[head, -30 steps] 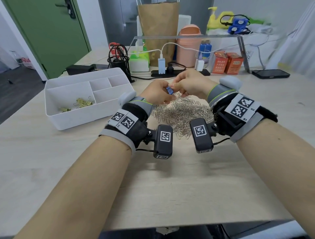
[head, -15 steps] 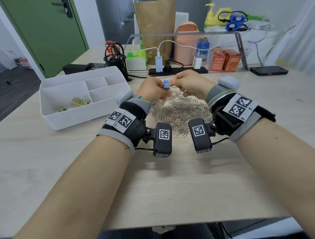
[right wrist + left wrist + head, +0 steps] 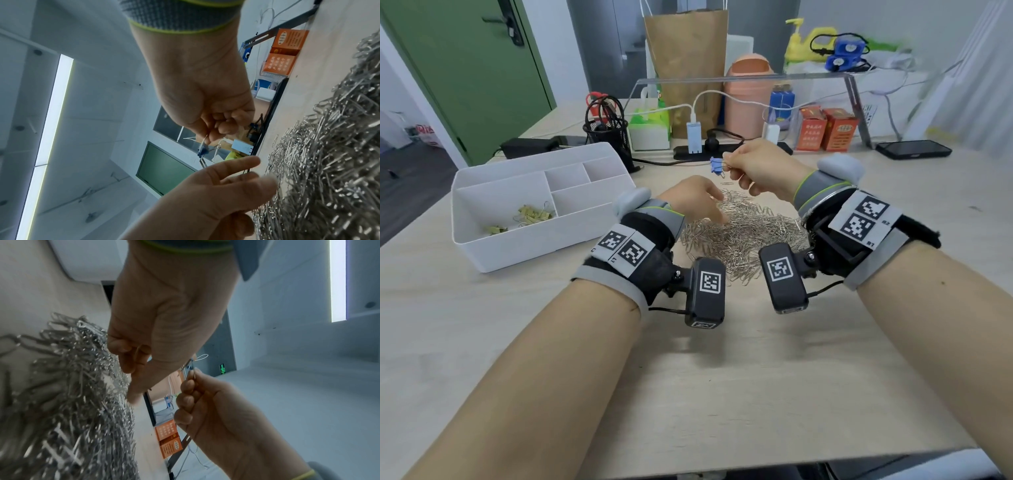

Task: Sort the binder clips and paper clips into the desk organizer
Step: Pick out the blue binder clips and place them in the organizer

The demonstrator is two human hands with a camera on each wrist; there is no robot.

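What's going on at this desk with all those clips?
A person is sorting clips. Their right hand pinches a small blue binder clip by its wire handle, held up above a big pile of silver paper clips on the table. The left hand hovers open just over that pile, holding nothing. The white desk organizer to the left has a few gold binder clips in its large compartment; the other compartments look empty.
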